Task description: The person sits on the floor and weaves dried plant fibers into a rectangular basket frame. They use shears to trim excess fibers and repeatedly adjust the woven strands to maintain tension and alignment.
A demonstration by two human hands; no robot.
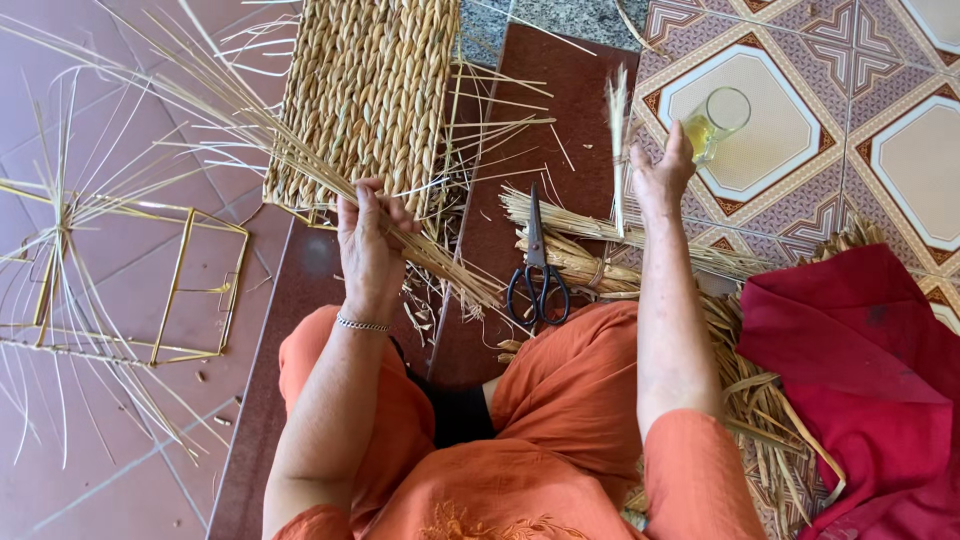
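The left hand (368,240) is closed around a bundle of long dry straw stalks (300,160), which crosses the picture slantwise, from the upper left down to its cut ends near the person's knee. The right hand (660,175) is lifted and pinches one thin stalk (618,130) between its fingertips; this stalk stands almost upright, with a frayed top. The stalks look very light and rather stiff, but also brittle, so I judge that they would crack if bent sharply and could slip out of a loose grip, because their skin is smooth. It seems best to hold the bundle near the middle, as the left hand does, and to hold a single stalk low, where it is firmer. Beyond the left hand a woven mat (365,100) of twisted straw lies on the floor, touching the bundle. Black scissors (537,275) lie between the two arms on a dark red step, beside more tied straw (580,260). A glass cup (715,120) with yellowish liquid stands on the patterned tiles just behind the right hand. A thin wire frame (180,290) lies far to the left, and a red cloth (860,380) lies to the right.
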